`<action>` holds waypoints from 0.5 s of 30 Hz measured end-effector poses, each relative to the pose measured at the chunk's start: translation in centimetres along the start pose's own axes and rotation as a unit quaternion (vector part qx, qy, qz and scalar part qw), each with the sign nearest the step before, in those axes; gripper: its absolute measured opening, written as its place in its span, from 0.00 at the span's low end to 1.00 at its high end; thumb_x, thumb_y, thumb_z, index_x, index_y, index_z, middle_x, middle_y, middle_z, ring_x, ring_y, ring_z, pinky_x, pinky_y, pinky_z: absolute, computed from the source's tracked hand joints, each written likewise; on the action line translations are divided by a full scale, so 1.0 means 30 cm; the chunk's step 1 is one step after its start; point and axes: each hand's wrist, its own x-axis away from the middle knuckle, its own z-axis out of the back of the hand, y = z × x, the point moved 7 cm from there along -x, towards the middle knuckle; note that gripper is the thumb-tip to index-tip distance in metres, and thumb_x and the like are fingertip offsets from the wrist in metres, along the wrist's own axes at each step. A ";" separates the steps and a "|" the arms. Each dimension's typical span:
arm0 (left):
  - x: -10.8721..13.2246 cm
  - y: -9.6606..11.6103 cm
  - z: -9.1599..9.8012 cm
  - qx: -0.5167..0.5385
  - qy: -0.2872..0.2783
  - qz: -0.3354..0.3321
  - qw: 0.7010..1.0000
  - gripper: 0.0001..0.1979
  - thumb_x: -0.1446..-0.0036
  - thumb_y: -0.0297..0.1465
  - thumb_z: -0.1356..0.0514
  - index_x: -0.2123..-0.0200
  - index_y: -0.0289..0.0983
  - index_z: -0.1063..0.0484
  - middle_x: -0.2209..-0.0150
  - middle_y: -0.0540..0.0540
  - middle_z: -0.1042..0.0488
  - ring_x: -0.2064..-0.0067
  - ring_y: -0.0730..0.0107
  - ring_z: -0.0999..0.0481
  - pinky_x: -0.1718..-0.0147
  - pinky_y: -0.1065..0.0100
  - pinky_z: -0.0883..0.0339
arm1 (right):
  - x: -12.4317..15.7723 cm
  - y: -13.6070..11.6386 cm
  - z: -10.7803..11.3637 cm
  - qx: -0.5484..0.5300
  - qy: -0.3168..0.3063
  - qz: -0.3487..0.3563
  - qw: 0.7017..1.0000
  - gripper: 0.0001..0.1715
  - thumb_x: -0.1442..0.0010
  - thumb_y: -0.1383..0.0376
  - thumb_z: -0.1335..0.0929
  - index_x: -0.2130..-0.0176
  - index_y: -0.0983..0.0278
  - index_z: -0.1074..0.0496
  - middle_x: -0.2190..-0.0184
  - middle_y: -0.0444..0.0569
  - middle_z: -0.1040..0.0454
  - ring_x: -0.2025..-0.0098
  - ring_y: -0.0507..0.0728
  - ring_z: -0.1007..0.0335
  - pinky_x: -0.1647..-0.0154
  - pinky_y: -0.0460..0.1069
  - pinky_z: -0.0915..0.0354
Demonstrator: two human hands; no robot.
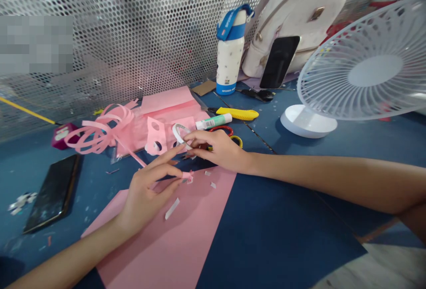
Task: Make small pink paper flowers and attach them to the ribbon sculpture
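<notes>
My left hand [148,187] is over a large pink sheet [189,231], thumb and a finger pinched on a small rolled pink paper piece [187,175]. Its index finger reaches toward a white ring of tape [179,134]. My right hand [218,147] is closed on the right side of that ring, which stands tilted above the pink cut paper. White scraps [172,208] lie on the sheet. Scissors [237,140] with red and yellow handles are partly hidden behind my right hand. Beyond it rests a glue stick [214,121].
Pink paper strips [96,134] curl beside pink packets [169,105]. A yellow cutter [238,114], bottle [229,54], white fan [376,69], backpack [293,18] and upright phone [279,62] stand or lie behind. Another phone [53,191] lies left, near a purple tape measure [63,135].
</notes>
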 end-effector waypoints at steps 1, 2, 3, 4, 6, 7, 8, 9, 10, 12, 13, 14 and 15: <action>0.000 0.001 -0.001 -0.001 -0.001 -0.001 1.000 0.07 0.37 0.28 0.37 0.64 0.44 0.18 0.37 0.45 0.25 0.45 0.57 0.18 0.46 0.58 0.23 | 0.000 -0.001 0.001 0.002 0.001 0.003 1.000 0.14 0.35 0.73 0.31 0.49 0.65 0.27 0.61 0.47 0.15 0.57 0.54 0.16 0.56 0.45 0.27; 0.001 0.002 0.000 -0.002 0.000 0.000 1.000 0.07 0.37 0.28 0.36 0.64 0.44 0.18 0.37 0.45 0.25 0.45 0.57 0.18 0.46 0.58 0.23 | 0.001 -0.002 0.001 0.005 0.001 0.004 1.000 0.14 0.35 0.73 0.31 0.49 0.65 0.27 0.61 0.47 0.15 0.57 0.54 0.16 0.56 0.45 0.27; 0.001 0.002 0.000 -0.002 0.001 -0.001 1.000 0.07 0.37 0.27 0.36 0.64 0.44 0.18 0.37 0.45 0.25 0.44 0.57 0.18 0.46 0.58 0.23 | 0.001 -0.001 0.001 0.007 0.001 0.005 1.000 0.14 0.35 0.73 0.31 0.49 0.65 0.27 0.61 0.46 0.15 0.57 0.54 0.16 0.56 0.45 0.27; 0.000 0.003 0.000 -0.002 0.000 -0.003 1.000 0.07 0.37 0.27 0.36 0.63 0.43 0.18 0.38 0.45 0.24 0.43 0.57 0.19 0.45 0.58 0.23 | 0.001 -0.001 0.001 0.010 0.000 0.005 1.000 0.14 0.35 0.73 0.31 0.49 0.65 0.27 0.61 0.46 0.15 0.58 0.54 0.16 0.56 0.46 0.27; -0.002 0.007 -0.003 0.000 -0.006 -0.012 1.000 0.07 0.36 0.26 0.37 0.63 0.43 0.18 0.40 0.45 0.22 0.42 0.57 0.20 0.44 0.58 0.24 | 0.002 0.000 0.001 0.013 0.002 0.007 1.000 0.14 0.35 0.72 0.31 0.49 0.64 0.26 0.62 0.46 0.16 0.59 0.54 0.17 0.56 0.46 0.27; -0.003 0.009 -0.005 0.001 -0.009 -0.016 1.000 0.08 0.36 0.26 0.37 0.64 0.43 0.18 0.42 0.45 0.20 0.41 0.57 0.20 0.44 0.59 0.24 | 0.002 0.000 0.001 0.015 0.004 0.008 1.000 0.14 0.35 0.72 0.30 0.49 0.64 0.26 0.62 0.46 0.16 0.59 0.54 0.17 0.56 0.46 0.27; -0.005 0.009 -0.006 0.000 -0.012 -0.019 1.000 0.08 0.36 0.26 0.37 0.64 0.43 0.18 0.43 0.45 0.20 0.41 0.57 0.20 0.44 0.59 0.24 | 0.001 0.001 0.001 0.017 0.006 0.008 1.000 0.14 0.35 0.72 0.30 0.49 0.64 0.26 0.61 0.46 0.16 0.59 0.54 0.17 0.56 0.46 0.27; -0.006 0.009 -0.006 -0.001 -0.013 -0.019 1.000 0.08 0.36 0.26 0.37 0.64 0.42 0.18 0.44 0.45 0.19 0.42 0.57 0.20 0.44 0.59 0.24 | 0.001 0.001 0.001 0.019 0.006 0.007 1.000 0.14 0.35 0.71 0.30 0.49 0.64 0.25 0.61 0.46 0.16 0.59 0.54 0.17 0.55 0.47 0.27; -0.007 0.007 -0.005 -0.004 -0.010 -0.016 1.000 0.07 0.37 0.26 0.37 0.65 0.42 0.18 0.45 0.44 0.19 0.42 0.57 0.20 0.45 0.59 0.23 | 0.001 0.002 0.000 0.021 0.006 0.007 1.000 0.15 0.35 0.71 0.29 0.49 0.64 0.25 0.61 0.46 0.16 0.59 0.54 0.17 0.55 0.47 0.27; -0.007 0.003 0.002 -0.011 0.003 -0.007 1.000 0.07 0.37 0.27 0.36 0.65 0.43 0.18 0.44 0.44 0.19 0.43 0.56 0.19 0.46 0.58 0.22 | 0.000 0.001 -0.001 0.027 0.003 0.007 1.000 0.14 0.35 0.71 0.29 0.49 0.63 0.25 0.61 0.46 0.16 0.59 0.54 0.17 0.55 0.47 0.27; -0.006 0.001 0.005 -0.015 0.010 -0.005 1.000 0.06 0.37 0.28 0.36 0.65 0.43 0.18 0.42 0.44 0.20 0.44 0.56 0.19 0.46 0.58 0.22 | 0.000 0.001 -0.001 0.029 0.003 0.008 1.000 0.14 0.35 0.71 0.29 0.49 0.64 0.25 0.62 0.46 0.16 0.60 0.54 0.17 0.55 0.47 0.27; -0.004 0.001 0.007 -0.019 0.016 -0.005 1.000 0.06 0.37 0.29 0.36 0.64 0.43 0.18 0.40 0.44 0.22 0.45 0.56 0.18 0.46 0.57 0.22 | 0.000 0.000 0.000 0.031 0.005 0.009 0.999 0.14 0.35 0.71 0.29 0.49 0.64 0.25 0.62 0.46 0.16 0.60 0.54 0.17 0.55 0.47 0.27; -0.002 0.002 0.007 -0.026 0.020 -0.006 0.999 0.06 0.37 0.30 0.36 0.64 0.43 0.18 0.38 0.44 0.24 0.45 0.56 0.18 0.46 0.56 0.22 | 0.000 -0.001 0.001 0.032 0.007 0.009 0.999 0.14 0.35 0.71 0.29 0.49 0.65 0.25 0.63 0.47 0.16 0.60 0.54 0.17 0.55 0.46 0.27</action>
